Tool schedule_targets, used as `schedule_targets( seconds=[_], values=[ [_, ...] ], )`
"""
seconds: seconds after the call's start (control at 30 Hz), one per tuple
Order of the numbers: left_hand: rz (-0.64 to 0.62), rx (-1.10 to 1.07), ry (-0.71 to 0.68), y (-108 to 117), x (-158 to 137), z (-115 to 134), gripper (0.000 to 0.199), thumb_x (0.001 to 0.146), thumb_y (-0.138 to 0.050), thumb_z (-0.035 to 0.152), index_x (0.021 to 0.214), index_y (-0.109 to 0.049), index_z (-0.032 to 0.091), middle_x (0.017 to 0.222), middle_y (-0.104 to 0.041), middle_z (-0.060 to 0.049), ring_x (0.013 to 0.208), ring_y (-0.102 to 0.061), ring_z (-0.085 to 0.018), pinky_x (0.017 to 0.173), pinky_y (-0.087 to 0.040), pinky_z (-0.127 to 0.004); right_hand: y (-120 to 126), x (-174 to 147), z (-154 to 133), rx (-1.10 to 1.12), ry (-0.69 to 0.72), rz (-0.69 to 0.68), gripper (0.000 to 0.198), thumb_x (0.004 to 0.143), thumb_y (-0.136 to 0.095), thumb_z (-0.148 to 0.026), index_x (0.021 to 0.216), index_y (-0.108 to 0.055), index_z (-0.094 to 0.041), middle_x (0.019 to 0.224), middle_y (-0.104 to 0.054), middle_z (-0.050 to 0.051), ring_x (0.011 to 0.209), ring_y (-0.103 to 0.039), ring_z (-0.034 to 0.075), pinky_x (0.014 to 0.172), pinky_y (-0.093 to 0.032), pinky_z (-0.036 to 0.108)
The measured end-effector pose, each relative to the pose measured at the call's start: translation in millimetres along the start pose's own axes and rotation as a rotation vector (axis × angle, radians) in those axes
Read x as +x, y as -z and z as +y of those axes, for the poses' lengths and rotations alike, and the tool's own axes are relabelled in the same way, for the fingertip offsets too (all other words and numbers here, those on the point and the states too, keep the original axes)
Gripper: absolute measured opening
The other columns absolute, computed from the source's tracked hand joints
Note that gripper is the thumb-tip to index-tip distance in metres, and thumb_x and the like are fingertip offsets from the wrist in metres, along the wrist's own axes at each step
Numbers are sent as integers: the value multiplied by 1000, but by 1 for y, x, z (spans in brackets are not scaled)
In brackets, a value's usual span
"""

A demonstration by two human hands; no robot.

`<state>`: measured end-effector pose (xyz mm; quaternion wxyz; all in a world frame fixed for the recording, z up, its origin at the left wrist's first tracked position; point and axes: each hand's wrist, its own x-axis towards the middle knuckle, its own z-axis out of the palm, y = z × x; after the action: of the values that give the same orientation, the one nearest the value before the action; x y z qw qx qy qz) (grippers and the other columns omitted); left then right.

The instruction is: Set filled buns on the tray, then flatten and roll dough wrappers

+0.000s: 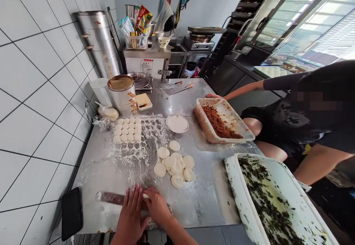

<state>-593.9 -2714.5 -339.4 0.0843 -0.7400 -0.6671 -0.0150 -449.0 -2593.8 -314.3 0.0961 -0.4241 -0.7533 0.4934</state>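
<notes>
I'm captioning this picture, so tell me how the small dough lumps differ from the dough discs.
Shape: the dough lumps are thick and chunky, while the dough discs are flat.
Size: each lump looks narrower than each disc.
Layout: the lumps sit in close rows, while the discs lie loosely, several overlapping.
Both are pale and rest on the metal table.

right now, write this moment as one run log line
left hand: laid across rolling pin | right hand: beside left, grip unclear | dough rounds: mostly overlapping, ahead | dough pieces: in rows, ahead left
</notes>
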Motion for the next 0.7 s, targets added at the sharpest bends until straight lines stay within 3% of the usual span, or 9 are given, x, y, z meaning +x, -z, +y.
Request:
schedule_targets(
  seconds=[0.1, 0.2, 0.27, 0.3, 0.37, 0.47, 0.53, 0.63, 0.7],
  values=[
    [-14, -1, 25, 10, 24, -2, 98, 86, -60, 54, 164, -23, 9, 171, -31, -18, 160, -26, -37, 131, -18, -57, 2, 9, 5, 18, 8, -5, 22, 91, -53, -18, 92, -75, -19, 103, -74, 10, 108, -67, 25, 99, -49, 34],
    [6, 31, -57, 8, -6, 6, 98, 86, -59, 58, 165, -22, 12, 176, -21, -11, 164, -14, -32, 135, -12, -48, 4, -3, 10, 33, -33, 24, 22, 92, -51, -18, 97, -73, -19, 105, -72, 10, 101, -68, 24, 93, -51, 34],
    [198, 83, -92, 4, -21, 11, 97, 87, -60, 50, 165, -18, 11, 177, -12, -11, 165, -8, -30, 136, -10, -48, 1, -16, 12, 37, -66, 64, 29, 96, -42, -16, 107, -69, -18, 111, -70, 12, 102, -67, 23, 91, -51, 35],
    [198, 73, -92, 2, -20, 12, 97, 87, -60, 49, 165, -17, 9, 177, -13, -13, 165, -9, -31, 135, -12, -50, -2, -21, 13, 33, -72, 82, 32, 98, -38, -16, 112, -67, -17, 114, -69, 12, 104, -66, 24, 93, -51, 36],
    [57, 7, -72, 2, -5, 13, 96, 87, -59, 50, 164, -21, 9, 174, -24, -16, 163, -17, -35, 133, -18, -55, -6, -21, 16, 22, -60, 104, 34, 99, -37, -17, 116, -67, -18, 117, -69, 13, 113, -63, 26, 102, -48, 40],
    [-16, -22, -2, 2, 10, 14, 94, 86, -59, 43, 163, -22, 7, 171, -31, -18, 161, -25, -37, 132, -19, -60, -8, -12, 20, 15, -49, 96, 26, 96, -46, -19, 98, -72, -20, 108, -71, 11, 111, -63, 28, 104, -46, 41],
    [-14, 6, -90, -1, -3, 17, 95, 85, -62, 51, 163, -27, 12, 170, -35, -13, 163, -20, -34, 135, -17, -56, -8, -15, 22, 26, -86, 105, 25, 95, -47, -19, 89, -71, -19, 103, -71, 11, 105, -65, 27, 97, -49, 39],
    [234, 120, -117, -7, -22, 22, 95, 81, -68, 32, 164, -27, 13, 162, -49, -12, 165, -11, -27, 137, -12, -53, -9, -30, 22, 45, -159, 166, 33, 102, -35, -21, 103, -68, -18, 106, -70, 12, 102, -66, 26, 92, -51, 37],
    [131, 57, -121, -6, -10, 24, 92, 84, -64, 39, 163, -28, 10, 166, -42, -15, 164, -14, -31, 137, -13, -57, -8, -33, 22, 26, -157, 185, 36, 103, -31, -20, 113, -66, -18, 111, -71, 13, 106, -66, 26, 97, -50, 40]
  ],
)
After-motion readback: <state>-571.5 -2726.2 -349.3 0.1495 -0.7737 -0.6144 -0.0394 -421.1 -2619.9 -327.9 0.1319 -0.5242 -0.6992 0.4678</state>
